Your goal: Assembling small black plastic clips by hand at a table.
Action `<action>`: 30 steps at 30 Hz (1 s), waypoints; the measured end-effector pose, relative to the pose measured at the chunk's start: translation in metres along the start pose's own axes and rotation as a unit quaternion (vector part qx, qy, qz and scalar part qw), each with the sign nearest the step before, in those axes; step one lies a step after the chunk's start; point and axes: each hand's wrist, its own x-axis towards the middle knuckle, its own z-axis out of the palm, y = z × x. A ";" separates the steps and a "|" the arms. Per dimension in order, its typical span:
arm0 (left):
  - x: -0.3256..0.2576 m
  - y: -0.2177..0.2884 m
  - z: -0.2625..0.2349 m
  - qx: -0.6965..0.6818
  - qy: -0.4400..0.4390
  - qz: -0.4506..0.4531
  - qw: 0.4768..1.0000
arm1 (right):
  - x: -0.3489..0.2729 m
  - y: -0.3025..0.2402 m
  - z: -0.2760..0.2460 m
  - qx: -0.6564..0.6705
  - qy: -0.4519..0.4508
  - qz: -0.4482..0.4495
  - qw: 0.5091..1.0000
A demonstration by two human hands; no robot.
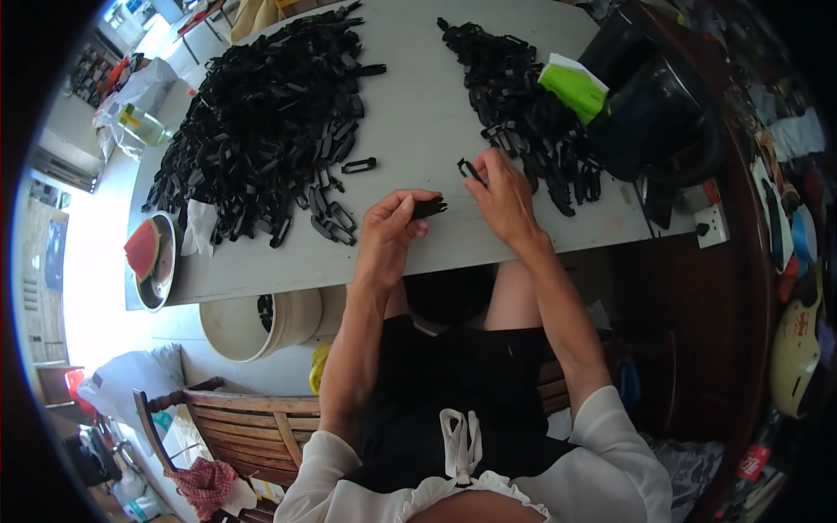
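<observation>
My left hand (390, 228) is closed around several small dark pronged plastic pieces (427, 207), whose tips stick out past the thumb and fingers. A little to the right, my right hand (508, 199) pinches a slim black plastic frame (472, 172) between thumb and fingertips. The two hands are apart, over the near part of the grey table. A big heap of black plastic pieces (261, 122) spreads over the left side. At the right, a smaller heap of black pieces (514, 87) reaches close to my right hand. One loose black frame (358, 165) lies between the heaps.
A metal dish (163, 283) with a watermelon slice (142, 249) sits at the table's left edge. Rightward stand a large black container (658, 113) and a green packet (573, 88). Below the table edge is a pale bucket (240, 327), beside a wooden bench (253, 427).
</observation>
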 end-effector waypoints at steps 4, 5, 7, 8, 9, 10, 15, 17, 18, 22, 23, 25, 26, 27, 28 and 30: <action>-0.009 -0.018 0.005 0.014 -0.019 0.066 0.998 | -0.031 -0.034 -0.017 0.398 -0.128 0.143 0.897; -0.009 -0.024 0.004 -0.015 -0.034 0.065 0.997 | -0.038 -0.039 -0.017 0.415 -0.116 0.131 0.893; -0.012 -0.030 0.009 -0.043 -0.048 0.066 0.996 | -0.051 -0.048 -0.021 0.415 -0.127 0.151 0.888; -0.013 -0.032 0.013 -0.058 -0.041 0.071 0.995 | -0.054 -0.051 -0.022 0.414 -0.138 0.173 0.883; -0.015 -0.035 0.016 -0.073 -0.033 0.076 0.994 | -0.060 -0.038 -0.010 0.325 -0.049 0.022 0.944; -0.017 -0.035 0.017 -0.072 -0.028 0.078 0.994 | -0.059 -0.042 -0.019 0.283 -0.048 0.042 0.957; -0.033 -0.019 0.029 0.073 -0.060 0.110 0.989 | -0.053 -0.064 -0.047 0.132 -0.081 0.007 0.988; -0.033 -0.021 0.030 0.088 -0.071 0.128 0.985 | -0.053 -0.072 -0.048 0.094 -0.070 -0.021 0.993; -0.035 -0.021 0.031 0.097 -0.076 0.137 0.983 | -0.051 -0.076 -0.050 0.055 -0.093 -0.018 0.994; -0.043 -0.020 0.030 0.103 -0.058 0.138 0.983 | -0.053 -0.083 -0.049 -0.012 -0.134 -0.024 0.991; -0.045 -0.020 0.030 0.103 -0.057 0.138 0.983 | -0.054 -0.086 -0.050 -0.011 -0.135 -0.024 0.991; -0.048 -0.020 0.029 0.141 -0.042 0.156 0.977 | -0.057 -0.092 -0.051 -0.041 -0.157 0.007 0.987; -0.050 -0.019 0.031 0.142 -0.042 0.157 0.977 | -0.057 -0.094 -0.052 -0.041 -0.157 0.006 0.987; -0.053 -0.019 0.033 0.154 -0.038 0.166 0.973 | -0.058 -0.096 -0.053 -0.031 -0.161 0.019 0.986; -0.055 -0.018 0.036 0.166 -0.034 0.175 0.970 | -0.058 -0.097 -0.054 -0.022 -0.164 0.032 0.986; -0.057 -0.021 0.035 0.178 -0.031 0.182 0.966 | -0.061 -0.101 -0.056 -0.051 -0.159 0.018 0.986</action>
